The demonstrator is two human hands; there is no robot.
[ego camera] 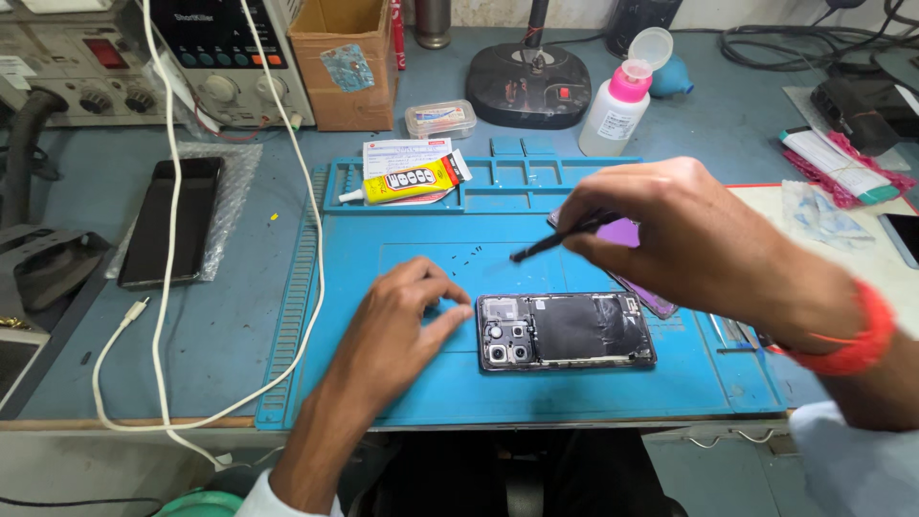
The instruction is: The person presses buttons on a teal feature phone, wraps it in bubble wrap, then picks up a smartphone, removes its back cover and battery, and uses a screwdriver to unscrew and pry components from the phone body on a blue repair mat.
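An opened smartphone [567, 331] lies back-up on the blue work mat [402, 383], its cameras and dark inner parts showing. My left hand [397, 330] rests on the mat with its fingertips against the phone's left edge. My right hand [694, 239] hovers above the phone and grips a thin black tool [555, 241] whose tip points left over the mat. A purple back cover [627, 233] lies partly hidden under my right hand. Tiny dark screws [476, 252] sit on the mat near the tool's tip.
A yellow glue tube [407, 182] lies in the mat's tray. Another dark phone [172, 220] lies on bubble wrap at left, crossed by a white cable [168, 287]. A pink-capped white bottle [616, 107], cardboard box [345, 62], black stand base [529, 84] and small plastic case [440, 119] stand behind.
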